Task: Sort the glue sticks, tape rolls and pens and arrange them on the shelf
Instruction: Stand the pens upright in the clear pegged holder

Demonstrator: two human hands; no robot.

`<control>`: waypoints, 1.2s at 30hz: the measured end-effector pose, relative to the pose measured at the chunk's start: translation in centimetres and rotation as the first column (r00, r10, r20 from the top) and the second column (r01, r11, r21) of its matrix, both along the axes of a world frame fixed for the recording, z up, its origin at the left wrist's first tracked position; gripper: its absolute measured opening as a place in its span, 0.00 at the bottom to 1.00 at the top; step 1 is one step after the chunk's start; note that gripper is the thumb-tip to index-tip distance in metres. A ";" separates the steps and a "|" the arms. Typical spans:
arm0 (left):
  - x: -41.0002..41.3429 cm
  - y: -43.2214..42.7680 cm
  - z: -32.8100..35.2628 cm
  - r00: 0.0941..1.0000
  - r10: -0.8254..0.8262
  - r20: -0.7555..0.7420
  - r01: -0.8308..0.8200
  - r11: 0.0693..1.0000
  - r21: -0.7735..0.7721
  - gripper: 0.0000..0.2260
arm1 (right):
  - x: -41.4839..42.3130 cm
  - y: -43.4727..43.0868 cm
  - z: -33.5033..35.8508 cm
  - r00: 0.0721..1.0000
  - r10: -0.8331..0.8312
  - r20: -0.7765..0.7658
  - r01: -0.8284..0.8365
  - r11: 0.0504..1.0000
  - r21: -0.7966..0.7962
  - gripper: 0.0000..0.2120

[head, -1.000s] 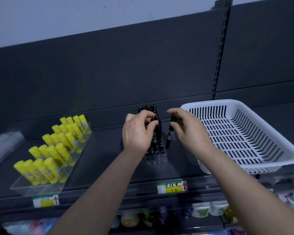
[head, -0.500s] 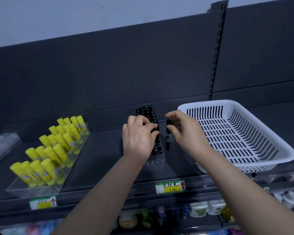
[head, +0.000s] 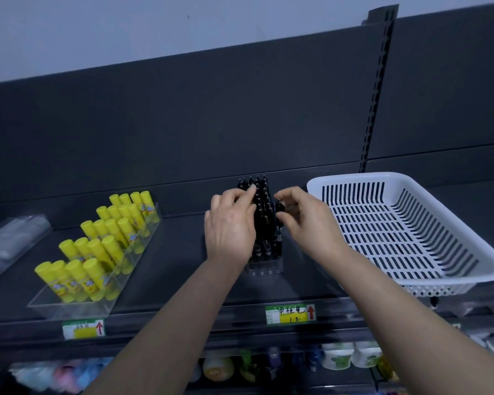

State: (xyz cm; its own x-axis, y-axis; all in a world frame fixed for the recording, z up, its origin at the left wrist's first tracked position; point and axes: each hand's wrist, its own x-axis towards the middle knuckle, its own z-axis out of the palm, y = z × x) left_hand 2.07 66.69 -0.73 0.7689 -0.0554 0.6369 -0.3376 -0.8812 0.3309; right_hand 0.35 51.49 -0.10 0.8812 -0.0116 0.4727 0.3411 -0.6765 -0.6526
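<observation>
A black pen [head: 279,223] is being pinched upright between thumb and fingertips of the right hand [head: 308,223], right beside the pens [head: 261,218] standing in a clear holder [head: 264,265]. These are being gripped from the left by the curled fingers of the left hand [head: 230,228]. A white basket [head: 354,177] is sitting just right (same shelf [head: 169,266]); glue sticks [head: 106,243] are standing in a tray [head: 69,307] well left.

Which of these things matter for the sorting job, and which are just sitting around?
In the job: black pens, held by the left hand; single pen, pinched by the right hand; clear holder; glue sticks; white basket.
Just lying about: price labels; bottles below.
</observation>
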 end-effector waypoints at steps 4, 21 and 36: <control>0.5 0.7 1.1 0.995 0.024 -0.093 -0.030 0.997 -0.070 0.13 | 0.7 0.3 -0.1 1.000 0.028 0.001 -0.028 1.000 -0.002 0.13; -0.4 1.5 1.0 0.987 -0.038 -0.155 0.023 0.995 -0.099 0.15 | 0.6 0.5 -3.1 0.990 -0.039 -0.137 0.018 0.988 -0.152 0.22; -1.3 -6.6 2.8 0.892 -0.393 -0.225 0.382 0.919 -0.092 0.17 | -4.2 -7.0 -2.0 0.911 -0.410 0.040 0.385 0.813 -0.437 0.07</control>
